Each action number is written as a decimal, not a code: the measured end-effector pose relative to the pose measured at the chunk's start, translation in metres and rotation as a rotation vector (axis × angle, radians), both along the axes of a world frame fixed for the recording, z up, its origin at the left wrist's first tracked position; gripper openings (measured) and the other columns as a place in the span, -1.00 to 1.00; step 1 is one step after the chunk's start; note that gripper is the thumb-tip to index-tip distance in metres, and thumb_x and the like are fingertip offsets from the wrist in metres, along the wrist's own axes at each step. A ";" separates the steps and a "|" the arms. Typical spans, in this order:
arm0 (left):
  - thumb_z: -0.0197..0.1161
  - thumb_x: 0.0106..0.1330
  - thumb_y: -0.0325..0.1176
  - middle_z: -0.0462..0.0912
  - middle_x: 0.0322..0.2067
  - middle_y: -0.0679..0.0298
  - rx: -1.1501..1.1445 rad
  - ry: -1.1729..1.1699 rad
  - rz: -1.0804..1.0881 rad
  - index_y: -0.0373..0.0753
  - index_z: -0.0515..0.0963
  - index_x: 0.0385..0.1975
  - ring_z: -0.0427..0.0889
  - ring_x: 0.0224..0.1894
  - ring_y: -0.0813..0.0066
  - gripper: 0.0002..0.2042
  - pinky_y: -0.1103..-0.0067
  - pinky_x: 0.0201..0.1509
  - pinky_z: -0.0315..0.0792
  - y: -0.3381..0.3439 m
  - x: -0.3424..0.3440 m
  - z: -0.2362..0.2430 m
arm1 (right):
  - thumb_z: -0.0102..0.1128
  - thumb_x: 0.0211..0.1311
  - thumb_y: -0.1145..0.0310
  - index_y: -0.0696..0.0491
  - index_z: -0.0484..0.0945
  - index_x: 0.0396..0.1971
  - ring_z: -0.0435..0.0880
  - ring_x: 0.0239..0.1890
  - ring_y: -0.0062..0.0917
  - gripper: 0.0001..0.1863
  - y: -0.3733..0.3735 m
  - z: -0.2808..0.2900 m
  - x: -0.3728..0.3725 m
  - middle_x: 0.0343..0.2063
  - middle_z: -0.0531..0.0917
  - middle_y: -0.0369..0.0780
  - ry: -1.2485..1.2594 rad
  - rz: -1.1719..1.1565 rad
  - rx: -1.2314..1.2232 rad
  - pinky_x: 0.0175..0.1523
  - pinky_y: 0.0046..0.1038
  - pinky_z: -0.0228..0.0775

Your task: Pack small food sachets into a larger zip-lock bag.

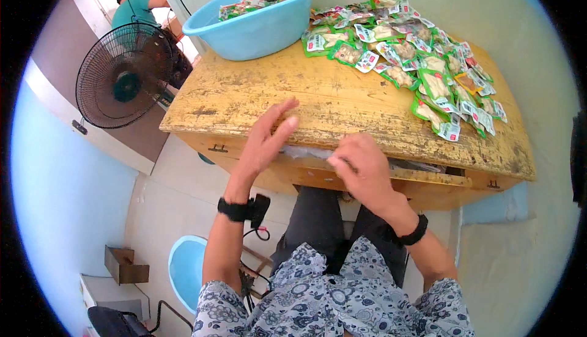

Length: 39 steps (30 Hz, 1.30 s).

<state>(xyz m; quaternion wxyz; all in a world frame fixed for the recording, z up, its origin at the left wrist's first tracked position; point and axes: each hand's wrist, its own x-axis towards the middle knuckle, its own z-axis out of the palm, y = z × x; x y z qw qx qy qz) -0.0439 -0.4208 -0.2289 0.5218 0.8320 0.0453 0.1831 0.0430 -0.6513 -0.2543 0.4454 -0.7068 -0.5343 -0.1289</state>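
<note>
My left hand [267, 138] is at the front edge of the worn yellow wooden table [269, 86], thumb and fingers apart, holding nothing. To its right, my right hand [365, 169] is closed in a pinch over the front drawer [422, 177], which stands partly pulled out. A strip of clear plastic [306, 152] shows at the drawer's opening between my hands and runs to the right fingertips. Most of that plastic is hidden below the tabletop. Small vacuum-sealed food packets [434, 83], green-edged with pale contents, lie in a spread pile at the table's right.
A light blue basin [263, 28] holding more packets stands at the table's back left. A black fan [125, 83] is left of the table, with a person in green [134, 10] beyond. On the floor are another blue basin [186, 270] and a cardboard box [126, 268].
</note>
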 end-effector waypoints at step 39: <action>0.05 0.55 -0.24 0.57 -0.48 0.33 -0.187 -0.174 0.108 -0.38 0.59 -0.20 0.53 -0.40 0.61 -0.70 0.61 -0.31 0.43 -0.104 -0.001 -0.012 | 0.16 0.43 0.39 0.14 0.50 -0.11 0.56 -0.51 -0.75 -0.84 -0.060 0.047 -0.003 -0.47 0.68 -0.28 0.781 -0.326 0.512 -0.39 -0.66 0.36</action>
